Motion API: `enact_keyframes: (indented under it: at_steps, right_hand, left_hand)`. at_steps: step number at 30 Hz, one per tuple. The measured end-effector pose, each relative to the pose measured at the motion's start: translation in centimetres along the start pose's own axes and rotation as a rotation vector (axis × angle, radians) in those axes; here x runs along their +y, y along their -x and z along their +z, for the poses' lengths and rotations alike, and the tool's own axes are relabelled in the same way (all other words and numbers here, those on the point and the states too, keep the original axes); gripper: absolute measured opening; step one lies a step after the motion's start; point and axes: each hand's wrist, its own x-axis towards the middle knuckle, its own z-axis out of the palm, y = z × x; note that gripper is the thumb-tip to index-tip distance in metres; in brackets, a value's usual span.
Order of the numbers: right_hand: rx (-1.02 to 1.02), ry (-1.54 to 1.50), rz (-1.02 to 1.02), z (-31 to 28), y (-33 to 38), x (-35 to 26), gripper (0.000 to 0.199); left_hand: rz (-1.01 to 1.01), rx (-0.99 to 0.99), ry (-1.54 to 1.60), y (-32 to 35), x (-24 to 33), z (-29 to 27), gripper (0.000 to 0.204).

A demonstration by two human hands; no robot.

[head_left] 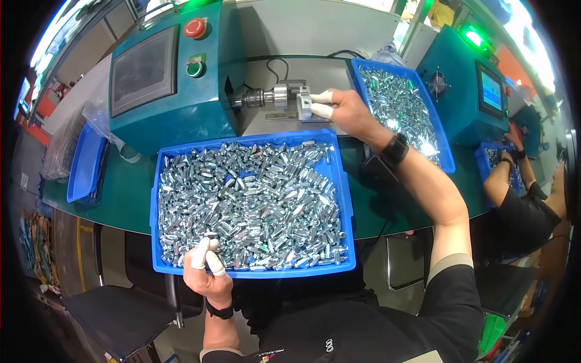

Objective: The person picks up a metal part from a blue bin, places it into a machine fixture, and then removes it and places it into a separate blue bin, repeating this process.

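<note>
My right hand (350, 114) reaches to the machine's small metal clamping fixture (304, 104). White finger covers are on its thumb and index finger, and their tips come together at the fixture's right side; whatever lies between them is hidden. Left of the fixture, a round chuck on a spindle (257, 98) sticks out of the teal machine. My left hand (209, 275), also in white finger covers, is at the near edge of a blue tray (254, 273). It pinches a small metal fitting (210, 235) above the heap of shiny metal fittings (254, 209).
A second blue tray (448, 158) of metal parts stands at the right. The teal machine (175, 127) carries a dark screen (145, 69), a red button (195, 28) and a green one (195, 68). An empty-looking blue tray (85, 163) leans left. Another person's arms (505, 169) work far right.
</note>
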Motion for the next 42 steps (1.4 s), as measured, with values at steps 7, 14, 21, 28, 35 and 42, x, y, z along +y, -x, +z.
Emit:
enact_keyframes:
  at_steps: [7, 14, 21, 28, 35, 42]
  right_hand:
    - [-0.053, 0.012, -0.057, 0.4, -1.0, 0.3, 0.03]
    - [-0.064, -0.075, -0.059, 0.5, -1.3, 0.6, 0.031]
    - [-0.086, -0.034, -0.074, 0.2, -1.2, 1.1, 0.034]
    - [-0.173, -0.17, -0.008, 0.1, -1.1, 1.3, 0.038]
    - [-0.211, -0.133, -0.037, -0.2, -1.0, 1.0, 0.038]
    - [-0.15, -0.176, -0.026, -0.3, -1.5, 1.5, 0.031]
  left_hand:
    - [-0.022, -0.016, 0.014, 0.2, -0.1, -0.1, 0.024]
    - [-0.035, -0.006, 0.0, 0.1, -0.2, 0.2, 0.023]
    - [-0.092, -0.035, 0.01, 1.0, -0.3, -0.1, 0.027]
    - [-0.083, -0.051, 0.021, 1.1, -0.3, -0.4, 0.03]
    - [-0.047, -0.053, 0.01, 0.6, 0.0, -0.3, 0.028]
    - [-0.04, -0.062, -0.049, 0.7, -0.5, -0.5, 0.028]
